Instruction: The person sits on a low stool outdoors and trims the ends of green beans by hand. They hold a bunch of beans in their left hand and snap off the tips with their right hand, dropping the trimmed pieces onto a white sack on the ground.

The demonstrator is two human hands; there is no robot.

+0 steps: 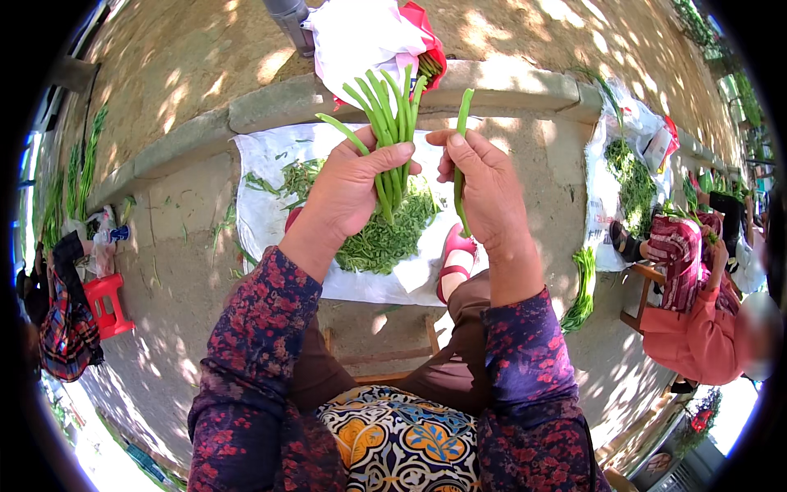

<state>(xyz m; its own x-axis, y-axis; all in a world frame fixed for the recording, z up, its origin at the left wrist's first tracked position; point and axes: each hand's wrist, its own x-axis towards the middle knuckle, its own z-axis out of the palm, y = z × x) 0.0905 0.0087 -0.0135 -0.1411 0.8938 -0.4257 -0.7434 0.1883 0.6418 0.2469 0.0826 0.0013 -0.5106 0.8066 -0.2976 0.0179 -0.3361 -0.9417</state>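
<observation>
My left hand (350, 184) grips a bunch of green stalks (386, 117), their tips fanned upward and their lower ends showing beneath my fingers. One stalk in it leans out to the left. Between thumb and fingers, my right hand (482, 184) holds a single green stalk (466, 114) upright, apart from the bunch. Below both hands a heap of green leaves (393, 240) lies on a white plastic sheet (393, 289), partly hidden by my left hand and wrist.
A concrete kerb (276, 104) runs beyond the sheet, with a white bag (369, 37) and a red bag (427, 31) against it. At right, a seated person (695, 332) is near a bundle of green stems (581, 286). A red plastic stool (107, 304) stands at left beside another person (67, 332).
</observation>
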